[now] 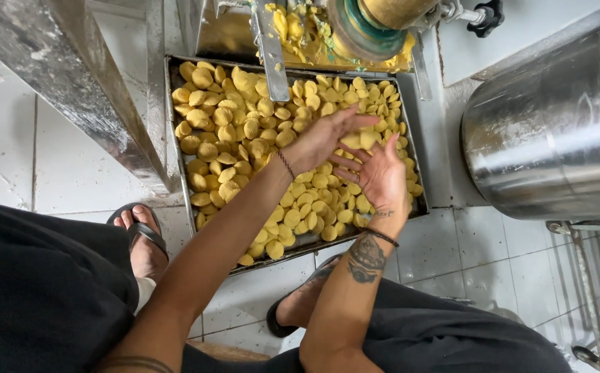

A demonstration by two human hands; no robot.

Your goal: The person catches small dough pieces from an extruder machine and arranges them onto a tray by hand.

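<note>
Two hands hover over the tray: left hand [324,138] open, palm down, fingers spread; right hand [381,174] open, palm up, with a few yellow dough pieces [359,140] loosely between them, looks like, hard to tell. Rest of the pieces fill the metal tray [173,117] below. Dough machine [355,31] crowds the far edge, steel drum [549,131] sits right; near-edge floor's open.

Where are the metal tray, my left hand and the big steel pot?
metal tray [173,97]: head view, bare left rim.
left hand [324,138]: head view, back of the hand.
steel pot [542,131]: head view, curved side wall.
</note>
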